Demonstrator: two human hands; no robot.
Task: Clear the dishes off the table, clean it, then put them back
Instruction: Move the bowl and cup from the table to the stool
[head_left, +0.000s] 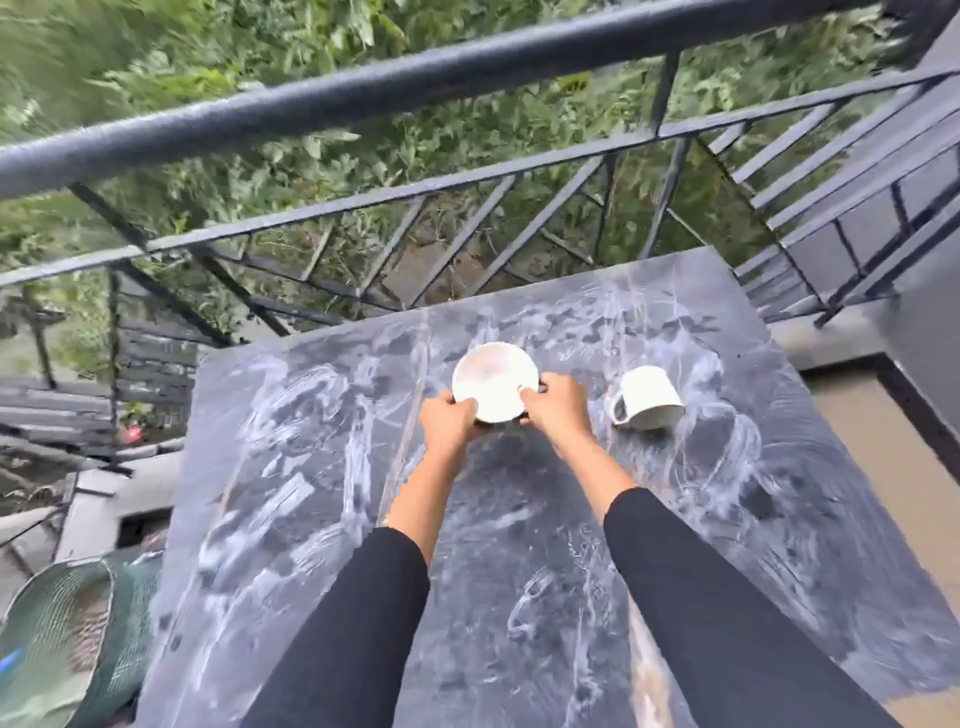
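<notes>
Left hand (448, 422): grips white saucer's (493, 382) near-left rim.
Right hand (560, 410): grips its right rim.
Mug (648, 397): right, on streaked bench (311, 493).

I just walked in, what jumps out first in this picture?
The left hand and right hand grip a white saucer over the middle of a dark table smeared with whitish wipe streaks. To its right a white mug sits mouth-down on the tabletop. Behind, a black metal railing fronts green foliage.
</notes>
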